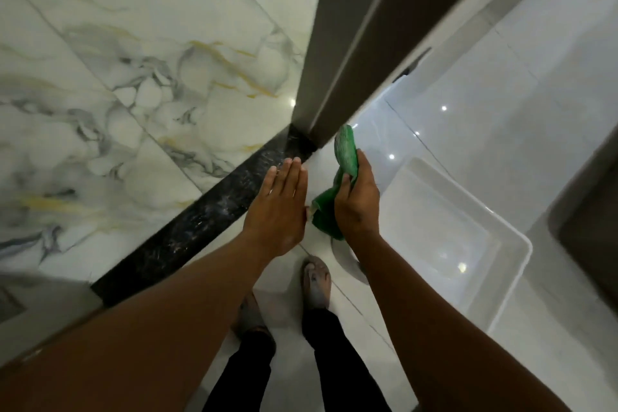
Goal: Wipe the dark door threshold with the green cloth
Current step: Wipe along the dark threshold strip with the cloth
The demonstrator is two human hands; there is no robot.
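Marble floor (133, 84), dark threshold (200, 221), left hand (281, 207) flat, unclenched, right hand (357, 201) grasping green cloth (346, 150)

Right hand (356, 202) clutches crumpled green cloth (344, 157); left hand (279, 207) flat, fingers extended toward 12 o'clock, above dark speckled stone door threshold (187, 227). White plastic tub (515, 244) at 3 o'clock.

Two hands, left (279, 207) and right (356, 201); one green cloth (346, 150); one dark threshold (200, 224); one white tub (444, 244); two feet (316, 281)
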